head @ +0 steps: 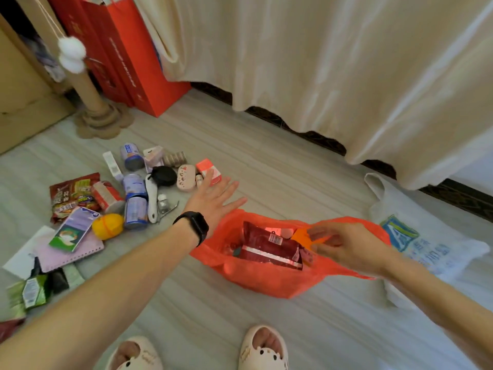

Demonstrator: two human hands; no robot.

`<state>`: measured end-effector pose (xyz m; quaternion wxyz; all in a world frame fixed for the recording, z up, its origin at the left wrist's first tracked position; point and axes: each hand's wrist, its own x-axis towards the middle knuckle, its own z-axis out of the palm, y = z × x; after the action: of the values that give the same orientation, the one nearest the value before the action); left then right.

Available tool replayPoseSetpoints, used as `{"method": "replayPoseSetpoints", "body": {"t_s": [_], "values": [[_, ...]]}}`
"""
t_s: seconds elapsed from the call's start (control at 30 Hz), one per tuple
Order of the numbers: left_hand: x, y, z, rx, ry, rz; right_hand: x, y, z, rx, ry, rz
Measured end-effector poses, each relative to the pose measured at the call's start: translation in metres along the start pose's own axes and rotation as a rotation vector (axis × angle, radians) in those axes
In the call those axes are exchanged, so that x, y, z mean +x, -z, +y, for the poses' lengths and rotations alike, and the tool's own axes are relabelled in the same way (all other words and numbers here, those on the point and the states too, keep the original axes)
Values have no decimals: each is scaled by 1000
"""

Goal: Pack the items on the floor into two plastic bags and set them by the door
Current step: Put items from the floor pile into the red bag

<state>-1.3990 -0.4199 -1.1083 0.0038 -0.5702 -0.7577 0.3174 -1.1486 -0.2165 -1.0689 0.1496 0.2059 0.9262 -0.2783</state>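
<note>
An orange plastic bag [266, 279] lies open on the floor in the middle, with a dark red snack packet [269, 248] inside. My right hand [349, 247] pinches a small orange item [302, 236] over the bag's mouth. My left hand [213, 198], fingers straight and spread, reaches over the floor near a pink-and-white box [209, 169]. A white plastic bag [416, 244] with blue print lies flat at the right. Loose items sit at the left: several blue cans [136, 209], a yellow ball [108, 226], a red noodle packet [72, 193].
A cream curtain [320, 62] hangs across the back. Red gift bags [120, 57] and a cardboard post with white pompoms [88, 86] stand at the back left. A purple notebook [66, 252] and green sachets [32, 292] lie at the left edge. My slippers [264, 348] are at the bottom.
</note>
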Motion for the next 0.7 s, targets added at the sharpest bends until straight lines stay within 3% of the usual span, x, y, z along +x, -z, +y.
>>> {"method": "replayPoseSetpoints", "body": {"t_s": [0.07, 0.13, 0.2, 0.27, 0.3, 0.37, 0.47, 0.6, 0.7], "values": [[-12, 2, 14, -112, -183, 239, -7, -5, -2, -359, 87, 89], [-20, 1, 32, -17, -451, 411, -13, -14, 4, -659, 187, 104], [-27, 3, 46, 126, -577, 312, -14, -19, 12, -832, 304, 174], [-22, 0, 49, 135, -410, 62, -12, -19, 24, -870, 303, 292], [-18, -1, 47, 145, -283, -20, -10, -17, 30, -850, 207, 275], [-6, -6, 38, 170, -126, -149, -7, -17, 46, -838, 5, 106], [3, -12, 31, 70, -71, -261, 2, -27, 60, -755, -184, -148], [-5, -11, 33, -63, -56, -164, 11, -31, 39, -661, -261, -209], [-24, 7, 17, -362, -70, -11, 6, -21, 2, -527, -154, -75]]}}
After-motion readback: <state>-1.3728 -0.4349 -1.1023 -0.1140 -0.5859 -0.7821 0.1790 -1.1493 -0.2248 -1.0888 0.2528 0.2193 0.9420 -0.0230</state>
